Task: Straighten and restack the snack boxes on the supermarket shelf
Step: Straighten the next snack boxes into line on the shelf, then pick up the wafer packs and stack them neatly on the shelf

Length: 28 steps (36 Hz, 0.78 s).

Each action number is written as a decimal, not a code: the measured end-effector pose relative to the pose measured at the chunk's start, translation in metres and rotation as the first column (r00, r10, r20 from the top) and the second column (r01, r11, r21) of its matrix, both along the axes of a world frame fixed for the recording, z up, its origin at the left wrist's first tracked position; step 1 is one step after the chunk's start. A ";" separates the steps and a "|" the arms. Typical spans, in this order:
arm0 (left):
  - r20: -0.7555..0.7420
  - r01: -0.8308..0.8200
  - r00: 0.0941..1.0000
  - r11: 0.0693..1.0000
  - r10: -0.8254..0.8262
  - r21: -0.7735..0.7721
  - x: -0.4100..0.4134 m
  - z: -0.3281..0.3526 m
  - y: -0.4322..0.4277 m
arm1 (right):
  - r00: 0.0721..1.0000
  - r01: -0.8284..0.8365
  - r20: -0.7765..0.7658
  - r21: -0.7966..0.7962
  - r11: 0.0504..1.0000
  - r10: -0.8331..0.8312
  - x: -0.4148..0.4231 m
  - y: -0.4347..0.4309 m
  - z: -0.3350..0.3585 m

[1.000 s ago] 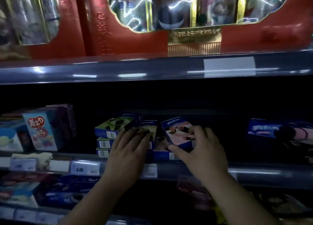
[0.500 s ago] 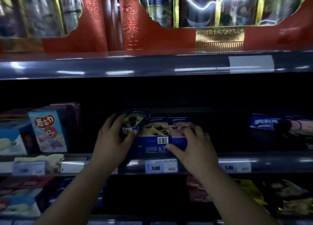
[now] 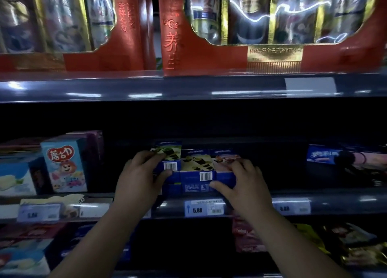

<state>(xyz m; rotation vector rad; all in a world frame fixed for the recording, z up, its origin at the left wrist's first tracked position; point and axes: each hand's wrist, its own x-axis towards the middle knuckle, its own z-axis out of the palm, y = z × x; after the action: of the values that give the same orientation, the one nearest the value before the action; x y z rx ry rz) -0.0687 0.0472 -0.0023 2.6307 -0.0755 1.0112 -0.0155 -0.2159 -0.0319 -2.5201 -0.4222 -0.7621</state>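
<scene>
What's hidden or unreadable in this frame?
Head view only.
- Stack under the green box: hidden by the left hand gripping that box.
- Pink box front: covered by the gripping right hand.
- Space behind the boxes: too dark.
- Left price tag: blurred.

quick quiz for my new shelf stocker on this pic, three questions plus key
1. True or false: the left hand grips the green-topped box.
2. What price shows on the tag below the middle box? A 5.80, B 9.90, C 2.50
3. Which hand holds the pink-topped box?
Key: 1 true; 2 A; 3 the right hand.
</scene>
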 end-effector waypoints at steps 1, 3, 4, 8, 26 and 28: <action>0.021 -0.022 1.000 0.999 0.022 0.038 -0.001 0.000 -0.002 | 1.000 -0.021 -0.007 0.011 1.000 0.021 -0.001 -0.001 0.001; 0.059 -0.053 0.997 0.992 0.046 0.112 -0.002 0.000 -0.010 | 0.998 -0.060 -0.010 0.033 0.998 0.060 -0.003 -0.006 0.003; 0.076 -0.044 0.997 0.990 0.034 0.133 -0.003 0.001 -0.017 | 0.998 -0.067 0.001 0.041 0.997 0.067 -0.006 -0.010 0.003; 0.124 0.071 0.988 0.982 -0.093 0.173 -0.002 0.004 -0.053 | 1.000 -0.016 0.020 0.049 0.999 0.015 -0.019 -0.036 0.003; -0.103 0.577 0.816 0.793 -0.569 0.195 0.056 -0.028 -0.328 | 0.904 0.408 0.059 0.180 0.895 -0.423 -0.022 -0.306 -0.019; -0.145 0.571 0.820 0.807 -0.553 0.152 0.066 -0.030 -0.354 | 0.894 0.440 0.015 0.170 0.882 -0.448 -0.012 -0.336 -0.019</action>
<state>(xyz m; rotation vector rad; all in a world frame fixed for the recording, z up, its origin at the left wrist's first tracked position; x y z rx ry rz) -0.0023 -0.3070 -0.0322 2.5506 -0.9192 0.6897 -0.0271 -0.5515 -0.0511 -2.4674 0.2121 -0.9895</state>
